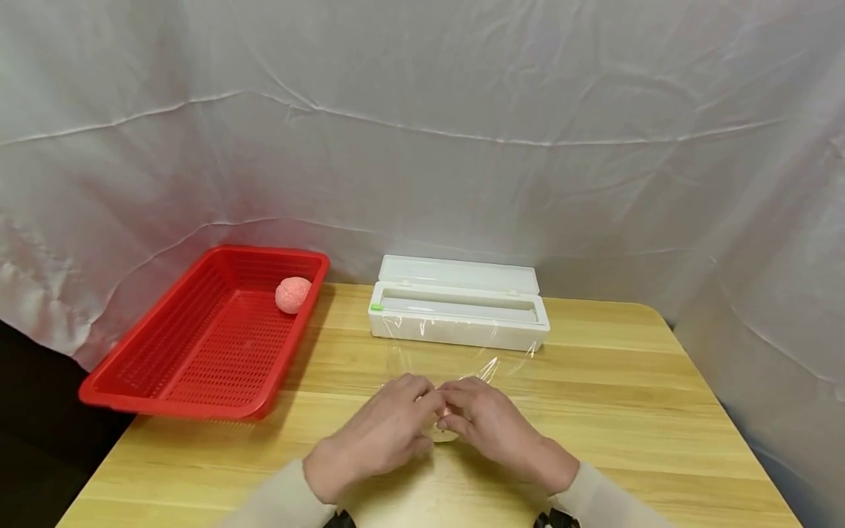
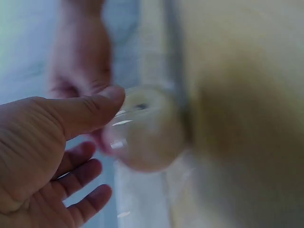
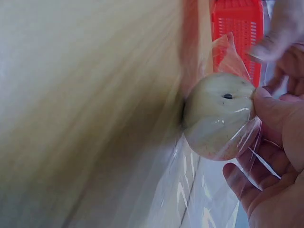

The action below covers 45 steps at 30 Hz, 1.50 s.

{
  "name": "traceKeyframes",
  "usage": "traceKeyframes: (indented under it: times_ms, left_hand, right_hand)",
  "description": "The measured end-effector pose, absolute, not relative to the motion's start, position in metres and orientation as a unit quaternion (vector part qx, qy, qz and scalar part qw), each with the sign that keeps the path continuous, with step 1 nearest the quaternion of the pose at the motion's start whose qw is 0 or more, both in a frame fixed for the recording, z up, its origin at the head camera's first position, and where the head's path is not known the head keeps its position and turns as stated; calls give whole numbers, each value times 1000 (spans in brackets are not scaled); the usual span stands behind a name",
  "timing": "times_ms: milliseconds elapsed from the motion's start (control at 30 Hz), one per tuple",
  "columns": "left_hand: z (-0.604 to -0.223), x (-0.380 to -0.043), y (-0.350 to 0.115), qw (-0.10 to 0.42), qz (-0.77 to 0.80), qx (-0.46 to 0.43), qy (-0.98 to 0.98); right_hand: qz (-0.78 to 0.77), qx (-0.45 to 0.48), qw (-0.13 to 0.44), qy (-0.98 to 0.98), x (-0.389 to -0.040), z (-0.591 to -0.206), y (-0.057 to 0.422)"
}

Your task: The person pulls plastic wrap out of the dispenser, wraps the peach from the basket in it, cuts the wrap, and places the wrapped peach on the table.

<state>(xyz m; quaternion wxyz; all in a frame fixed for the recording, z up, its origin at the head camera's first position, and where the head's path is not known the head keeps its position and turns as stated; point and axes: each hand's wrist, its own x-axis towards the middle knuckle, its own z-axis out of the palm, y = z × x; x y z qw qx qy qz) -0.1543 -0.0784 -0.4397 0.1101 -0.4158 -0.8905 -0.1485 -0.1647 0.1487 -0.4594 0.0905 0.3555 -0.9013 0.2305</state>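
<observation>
A pale, peach-like fruit (image 1: 444, 434) with a dark spot in its dimple stands near the table's middle, mostly hidden by both hands in the head view. Clear cling film (image 3: 209, 190) lies over part of it and runs back toward a white dispenser box (image 1: 455, 323). My right hand (image 1: 495, 425) holds the fruit, its thumb near the dimple and the other fingers curled behind film and fruit. Close on the other side is my left hand (image 1: 383, 425). Its thumb is extended and its fingers are loosely bent; in the right wrist view thumb and fingers are apart.
To the left, a red plastic basket (image 1: 158, 407) contains a pink foam-netted ball (image 1: 293, 295). The dispenser's lid (image 1: 458, 273) is raised at the back, with a green piece (image 1: 377, 307) at its left end. Grey cloth (image 1: 429, 183) hangs behind the wooden table (image 1: 634, 411).
</observation>
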Motion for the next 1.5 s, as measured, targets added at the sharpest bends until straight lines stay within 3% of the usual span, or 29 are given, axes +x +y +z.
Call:
traceKeyframes:
  times_ms: [300,533,633,833,900,1000,1200,1500]
  left_hand:
    - [-465,-162,-65,168,-142,-410,-885]
    - [-458,-172,-63,104,-170,-392,-898]
    - [-452,-175,-63,75,-178,-380,-905]
    - [-446,-180,-64,42,-184,-366,-911]
    - [-446,-180,-65,37,-181,-363,-913]
    - [-445,-181,-67,28,-182,-355,-917]
    - [-447,-184,-67,9,-166,-363,-917]
    - [-455,-192,-63,44,-160,-378,-911]
  right_hand:
    - [289,308,14,-906,-174,-455,151]
    - [357,265,-48,-895,-185,-458,158]
    - [353,244,-20,-903,-188,-454,161]
    - [233,277,189,-913,-172,-447,159]
    - [178,315,221,-905,-161,-453,155]
    - [115,346,211,-907,-150,-466,148]
    - [97,308,183,-928,-151,-479,142]
    - [148,293,166,-930,-168,-479,140]
